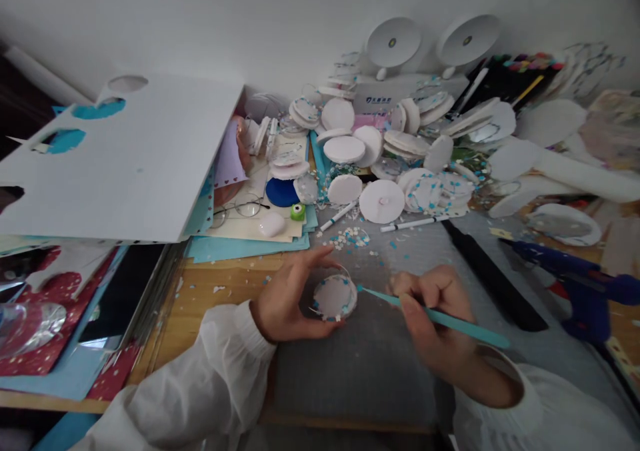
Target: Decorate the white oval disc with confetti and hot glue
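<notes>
My left hand (290,298) pinches a small round white disc (334,296) with blue and white flecks round its rim, holding it just above the grey mat (360,364). My right hand (433,311) grips a thin teal tool (450,319) like a pen, its tip touching the disc's right edge. Both sleeves are white.
A heap of white discs (380,201) lies behind the mat, with loose confetti (350,238) and white pens (415,223). A big white board (125,164) rests at left over blue paper. A blue glue gun (575,278) and a black bar (490,271) lie at right. Glasses (240,208) sit near the papers.
</notes>
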### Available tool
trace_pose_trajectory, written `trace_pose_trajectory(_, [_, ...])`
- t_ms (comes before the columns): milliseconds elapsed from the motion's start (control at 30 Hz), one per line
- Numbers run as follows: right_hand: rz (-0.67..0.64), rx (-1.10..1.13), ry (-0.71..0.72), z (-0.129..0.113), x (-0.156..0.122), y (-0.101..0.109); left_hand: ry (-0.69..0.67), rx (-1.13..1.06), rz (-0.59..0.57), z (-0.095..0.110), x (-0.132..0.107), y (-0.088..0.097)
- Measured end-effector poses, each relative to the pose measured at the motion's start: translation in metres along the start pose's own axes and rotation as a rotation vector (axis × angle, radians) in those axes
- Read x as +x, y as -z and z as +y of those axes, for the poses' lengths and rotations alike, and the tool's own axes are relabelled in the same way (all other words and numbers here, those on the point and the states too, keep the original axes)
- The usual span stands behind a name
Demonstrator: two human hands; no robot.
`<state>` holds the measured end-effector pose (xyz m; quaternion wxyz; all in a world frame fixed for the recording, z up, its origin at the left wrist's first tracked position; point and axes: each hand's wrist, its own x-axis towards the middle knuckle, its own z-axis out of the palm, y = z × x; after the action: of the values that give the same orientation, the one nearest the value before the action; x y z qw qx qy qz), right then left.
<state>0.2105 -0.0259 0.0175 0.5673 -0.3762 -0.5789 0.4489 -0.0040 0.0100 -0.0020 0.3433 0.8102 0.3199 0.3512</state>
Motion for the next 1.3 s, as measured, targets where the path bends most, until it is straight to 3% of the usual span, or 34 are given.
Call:
trace_pose_trajectory(133, [0.028, 0.067, -0.064, -0.006, 0.003, 0.0, -0.007, 0.012, -0.016, 0.001, 0.0, 0.0])
trace_pose_trajectory(400, [-0.102, -0.008, 0.01, 0.0, -0.006, 0.003, -0.038, 0.047, 0.022, 0.003, 0.003, -0.001])
trace_pose_trajectory(1300, [-0.172, -0.112, 0.028, -0.001, -0.004, 0.0, 0.003, 0.051, 0.048, 0.003, 0.003, -0.005])
